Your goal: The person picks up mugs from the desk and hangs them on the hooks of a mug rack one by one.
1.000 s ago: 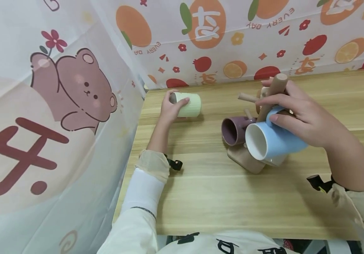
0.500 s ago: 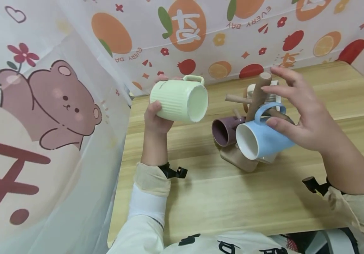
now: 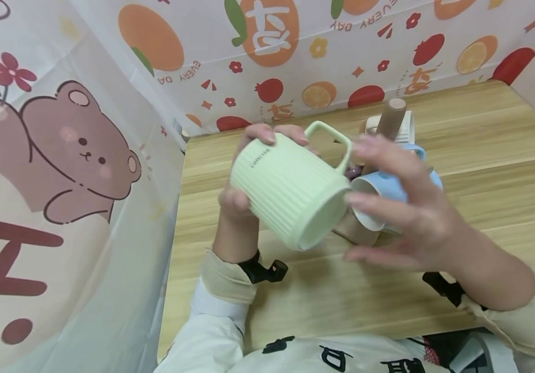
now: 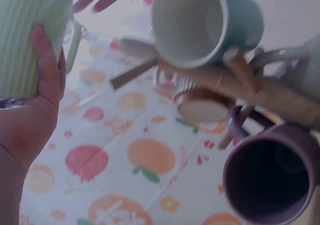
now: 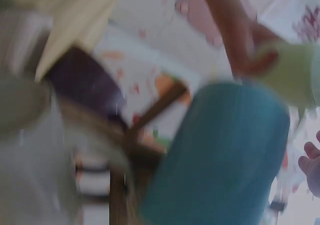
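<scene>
A light green ribbed mug [image 3: 290, 191] is held off the table by my left hand [image 3: 235, 207], thumb on the near side and fingers over the top. Its handle points up and right, and its base faces right. My right hand [image 3: 411, 217] is blurred, its fingers spread with the tips right at the mug's base and handle. Behind that hand, a blue mug [image 3: 388, 186] hangs on a wooden mug tree [image 3: 392, 120]. The left wrist view also shows a purple mug [image 4: 272, 180] on the tree; in the head view it is mostly hidden.
A white ribbed mug [image 3: 406, 127] is on the tree's far side. The right wrist view shows a pale mug [image 5: 30, 155] close by, blurred. The wooden table [image 3: 472, 134] meets a fruit-printed cloth [image 3: 342, 62] at the back and a bear-printed cloth [image 3: 81, 150] at the left.
My left hand has lifted the green mug from the table's back left, brought it nearer and turned it. My right hand has let go of the blue mug and moved left towards the green one.
</scene>
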`<move>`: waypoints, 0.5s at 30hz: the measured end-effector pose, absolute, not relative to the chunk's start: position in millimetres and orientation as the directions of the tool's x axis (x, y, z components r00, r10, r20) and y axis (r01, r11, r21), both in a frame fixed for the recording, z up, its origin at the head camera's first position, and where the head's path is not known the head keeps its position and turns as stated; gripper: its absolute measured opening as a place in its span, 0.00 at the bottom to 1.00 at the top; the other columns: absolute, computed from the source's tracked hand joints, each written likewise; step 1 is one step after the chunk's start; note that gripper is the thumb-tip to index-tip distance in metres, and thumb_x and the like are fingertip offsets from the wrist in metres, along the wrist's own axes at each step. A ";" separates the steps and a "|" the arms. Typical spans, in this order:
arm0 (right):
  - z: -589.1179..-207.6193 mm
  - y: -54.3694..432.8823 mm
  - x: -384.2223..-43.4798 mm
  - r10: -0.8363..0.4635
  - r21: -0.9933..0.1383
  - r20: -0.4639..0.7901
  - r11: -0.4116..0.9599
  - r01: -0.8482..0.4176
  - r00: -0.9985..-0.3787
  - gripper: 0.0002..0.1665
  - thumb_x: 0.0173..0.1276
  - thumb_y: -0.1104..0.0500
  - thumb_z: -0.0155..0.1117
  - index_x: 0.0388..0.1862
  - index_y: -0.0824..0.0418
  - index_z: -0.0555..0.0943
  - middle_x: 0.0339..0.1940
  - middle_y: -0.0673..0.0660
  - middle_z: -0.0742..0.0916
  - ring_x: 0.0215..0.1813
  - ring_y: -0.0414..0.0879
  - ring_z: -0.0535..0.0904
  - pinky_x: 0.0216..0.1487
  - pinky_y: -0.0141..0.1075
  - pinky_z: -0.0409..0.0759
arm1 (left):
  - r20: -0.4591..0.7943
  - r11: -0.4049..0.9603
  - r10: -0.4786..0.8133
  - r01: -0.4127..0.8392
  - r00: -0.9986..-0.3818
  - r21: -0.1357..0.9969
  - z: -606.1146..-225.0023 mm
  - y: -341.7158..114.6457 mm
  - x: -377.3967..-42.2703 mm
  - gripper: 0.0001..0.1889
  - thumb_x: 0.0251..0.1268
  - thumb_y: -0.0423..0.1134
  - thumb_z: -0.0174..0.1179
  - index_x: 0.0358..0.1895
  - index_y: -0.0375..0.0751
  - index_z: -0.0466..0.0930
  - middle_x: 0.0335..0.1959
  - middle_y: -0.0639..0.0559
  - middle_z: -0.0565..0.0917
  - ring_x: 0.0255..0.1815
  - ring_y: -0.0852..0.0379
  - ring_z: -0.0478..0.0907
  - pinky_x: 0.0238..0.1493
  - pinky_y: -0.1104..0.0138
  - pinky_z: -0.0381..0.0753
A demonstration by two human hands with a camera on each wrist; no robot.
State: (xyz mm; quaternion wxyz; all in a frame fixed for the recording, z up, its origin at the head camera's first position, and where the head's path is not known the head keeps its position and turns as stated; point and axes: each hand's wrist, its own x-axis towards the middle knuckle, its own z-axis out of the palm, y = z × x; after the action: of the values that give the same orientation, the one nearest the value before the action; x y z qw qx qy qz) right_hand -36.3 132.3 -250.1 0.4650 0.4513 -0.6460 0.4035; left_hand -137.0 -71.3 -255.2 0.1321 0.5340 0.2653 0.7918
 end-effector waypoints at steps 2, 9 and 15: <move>-249.5 122.0 -32.4 -0.268 -0.071 0.950 0.309 -0.948 -0.159 0.29 0.60 0.40 0.72 0.54 0.54 0.78 0.60 0.71 0.75 0.63 0.66 0.72 0.67 0.63 0.65 | 0.776 -0.797 0.500 0.147 -0.384 0.586 -252.0 -65.4 -129.9 0.31 0.46 0.55 0.72 0.53 0.48 0.72 0.54 0.40 0.75 0.55 0.43 0.74 0.50 0.57 0.80; -252.1 111.7 -27.2 -0.301 -0.045 0.934 0.434 -0.900 -0.192 0.22 0.64 0.42 0.68 0.51 0.50 0.76 0.63 0.68 0.73 0.67 0.58 0.71 0.73 0.57 0.59 | 0.736 -0.729 0.531 0.216 -0.419 0.649 -244.2 -56.6 -110.1 0.28 0.47 0.54 0.71 0.52 0.55 0.73 0.57 0.46 0.75 0.58 0.42 0.71 0.54 0.57 0.77; -249.5 113.1 -31.5 -0.315 0.035 0.943 0.409 -0.912 -0.105 0.06 0.71 0.51 0.62 0.45 0.42 0.83 0.60 0.64 0.74 0.65 0.62 0.71 0.73 0.57 0.57 | 0.679 -0.627 0.533 0.303 -0.504 0.717 -244.0 -56.1 -102.5 0.31 0.52 0.60 0.68 0.56 0.49 0.71 0.67 0.35 0.65 0.64 0.41 0.67 0.55 0.60 0.77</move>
State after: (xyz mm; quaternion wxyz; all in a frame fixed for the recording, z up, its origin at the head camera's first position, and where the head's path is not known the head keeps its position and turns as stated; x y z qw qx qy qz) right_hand -31.5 113.1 -249.5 0.4934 0.4519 -0.6789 0.3024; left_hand -102.5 -56.1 -244.0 0.0761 0.4923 0.4249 0.7559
